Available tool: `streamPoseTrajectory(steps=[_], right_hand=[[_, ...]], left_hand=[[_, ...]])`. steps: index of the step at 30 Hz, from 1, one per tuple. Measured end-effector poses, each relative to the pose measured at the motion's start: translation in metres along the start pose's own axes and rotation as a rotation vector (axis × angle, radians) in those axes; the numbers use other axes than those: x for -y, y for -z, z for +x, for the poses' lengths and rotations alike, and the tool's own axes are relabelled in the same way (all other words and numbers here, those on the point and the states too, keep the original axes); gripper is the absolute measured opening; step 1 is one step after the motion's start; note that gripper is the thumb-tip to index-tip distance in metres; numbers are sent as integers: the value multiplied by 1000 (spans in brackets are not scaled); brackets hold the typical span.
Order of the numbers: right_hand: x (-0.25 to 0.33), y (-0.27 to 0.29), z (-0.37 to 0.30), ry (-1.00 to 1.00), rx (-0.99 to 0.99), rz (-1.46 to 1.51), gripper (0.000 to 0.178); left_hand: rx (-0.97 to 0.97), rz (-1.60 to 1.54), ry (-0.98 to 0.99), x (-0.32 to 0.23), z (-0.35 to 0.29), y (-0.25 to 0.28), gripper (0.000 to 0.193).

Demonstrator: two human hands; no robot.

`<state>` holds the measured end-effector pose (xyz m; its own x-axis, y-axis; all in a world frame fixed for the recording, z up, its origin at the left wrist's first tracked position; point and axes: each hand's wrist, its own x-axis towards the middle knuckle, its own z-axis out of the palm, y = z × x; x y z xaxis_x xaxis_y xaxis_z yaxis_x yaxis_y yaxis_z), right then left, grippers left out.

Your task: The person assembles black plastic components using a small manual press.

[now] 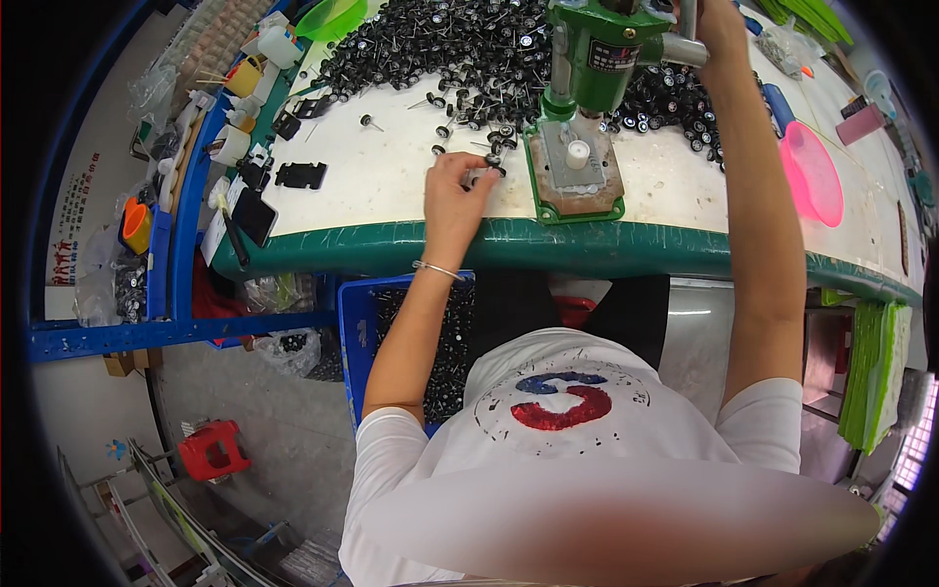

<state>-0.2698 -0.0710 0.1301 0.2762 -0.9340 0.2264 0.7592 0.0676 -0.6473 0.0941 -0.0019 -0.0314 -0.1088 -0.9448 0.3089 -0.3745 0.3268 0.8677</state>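
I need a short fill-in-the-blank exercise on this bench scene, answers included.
1. A small black round part is at the fingertips of the person's ____ hand.
2. The ____ hand is at the silver metal lever of the green metal press.
3. The round plastic bowl right of the press is ____.

Missing words: left; right; pink.

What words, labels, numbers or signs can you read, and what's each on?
I don't copy out wording; here is where it stands.
Dark nameplate on the green bench press: pale lettering, too small to read reliably.
Wall sign at far left: red and dark characters.
White T-shirt: marks around a blue-and-red emblem, too small to read.
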Motion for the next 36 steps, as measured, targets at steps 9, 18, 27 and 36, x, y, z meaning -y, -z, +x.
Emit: streamPoseTrajectory(steps=[9, 18, 27, 36], right_hand=[[-112, 30, -55, 93, -630, -974, 31], [-142, 18, -38, 235, -240, -1099, 24], [-145, 37, 24, 72, -162, -1183, 32], [-165, 41, 33, 466, 40, -1356, 32]], left_hand=[[4, 404, -284, -1, -11, -27, 11], [111, -127, 227, 8, -96, 96, 10], [108, 857, 23, 7, -135, 142, 21], [223, 281, -266, -45, -61, -16, 75]])
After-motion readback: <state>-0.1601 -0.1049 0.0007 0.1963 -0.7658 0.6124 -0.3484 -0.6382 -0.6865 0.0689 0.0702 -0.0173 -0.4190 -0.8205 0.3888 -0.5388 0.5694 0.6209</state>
